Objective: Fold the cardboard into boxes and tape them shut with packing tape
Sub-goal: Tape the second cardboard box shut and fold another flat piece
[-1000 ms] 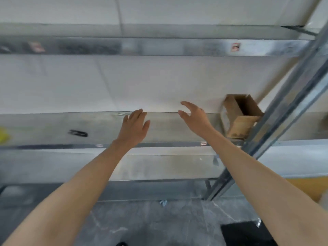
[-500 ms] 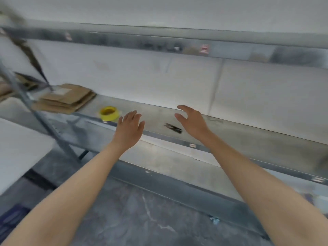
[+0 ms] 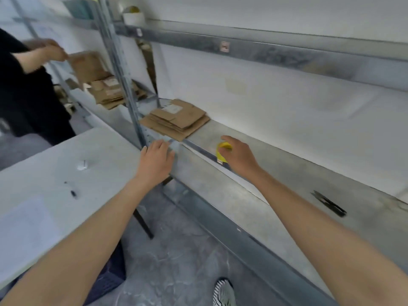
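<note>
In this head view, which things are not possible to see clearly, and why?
Yellow tape roll: head view, right hand covers most of it; gripped or touched, unclear.
Labels on flat cardboard stack: head view, blurred, unreadable.
Small white object on the table: head view, too small to identify.
Other person: head view, cut off by left edge.

The shelf (image 3: 298,168) before you is dull, mottled metal; your flattened boxes (image 3: 176,120) are matt brown cardboard, the tape roll (image 3: 220,151) smooth yellow plastic, the floor (image 3: 176,261) smooth and grey-veined.
</note>
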Action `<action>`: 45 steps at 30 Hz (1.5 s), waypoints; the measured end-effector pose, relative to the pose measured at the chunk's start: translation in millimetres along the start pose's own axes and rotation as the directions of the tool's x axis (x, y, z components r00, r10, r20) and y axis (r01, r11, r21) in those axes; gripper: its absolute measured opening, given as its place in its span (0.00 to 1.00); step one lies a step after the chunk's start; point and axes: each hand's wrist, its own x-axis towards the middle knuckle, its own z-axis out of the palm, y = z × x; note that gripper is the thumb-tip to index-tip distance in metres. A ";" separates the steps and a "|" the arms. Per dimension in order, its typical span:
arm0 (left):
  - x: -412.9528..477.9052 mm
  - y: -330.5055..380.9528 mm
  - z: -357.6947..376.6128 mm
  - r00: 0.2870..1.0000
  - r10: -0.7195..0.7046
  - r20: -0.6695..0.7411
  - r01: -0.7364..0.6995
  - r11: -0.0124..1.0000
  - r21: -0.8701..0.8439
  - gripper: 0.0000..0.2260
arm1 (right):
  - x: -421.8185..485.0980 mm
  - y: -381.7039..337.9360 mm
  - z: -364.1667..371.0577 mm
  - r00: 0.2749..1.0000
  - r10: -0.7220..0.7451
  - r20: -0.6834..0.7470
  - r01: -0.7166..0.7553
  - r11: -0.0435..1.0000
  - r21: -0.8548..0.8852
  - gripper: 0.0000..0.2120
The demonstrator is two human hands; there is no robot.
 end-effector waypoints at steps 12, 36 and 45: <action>134.4 -99.9 29.1 0.989 -0.149 0.006 0.148 0.986 0.080 0.14 | 202.4 0.7 79.8 0.984 0.011 0.176 -0.031 0.993 0.113 0.23; 306.0 -229.1 104.3 0.953 0.026 0.302 -0.035 0.999 0.022 0.11 | 368.2 5.9 186.7 0.854 0.520 0.020 -0.480 0.772 0.415 0.25; 326.1 -249.3 94.9 0.949 0.123 0.290 -0.127 0.992 -0.007 0.13 | 363.4 -21.2 179.8 0.810 0.586 -0.002 -0.428 0.594 0.681 0.26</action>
